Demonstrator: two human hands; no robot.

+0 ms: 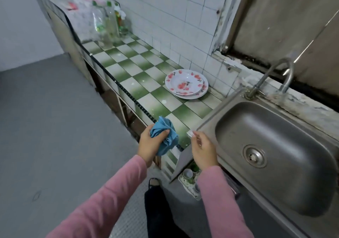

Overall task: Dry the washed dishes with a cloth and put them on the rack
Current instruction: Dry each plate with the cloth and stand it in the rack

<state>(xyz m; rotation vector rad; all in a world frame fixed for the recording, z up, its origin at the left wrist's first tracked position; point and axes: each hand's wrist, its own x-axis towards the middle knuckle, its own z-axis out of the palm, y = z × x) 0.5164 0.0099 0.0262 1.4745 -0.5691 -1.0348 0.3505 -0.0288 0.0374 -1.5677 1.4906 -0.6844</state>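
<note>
While left grip (150,143) clutches one cloth (163,129), right grip (202,150) hovers slack, two plates (185,83) beyond.

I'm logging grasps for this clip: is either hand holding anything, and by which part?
The left hand grips the bunched blue cloth around its middle, thumb pressed across it. The right hand holds nothing.

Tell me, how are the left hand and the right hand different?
The left hand grips a bunched blue cloth; the right hand holds nothing, its fingers loose. The left hand is at the front edge of the green checked counter; the right hand is at the corner of the metal sink. Both wear pink sleeves, and neither touches the flowered plates.
</note>
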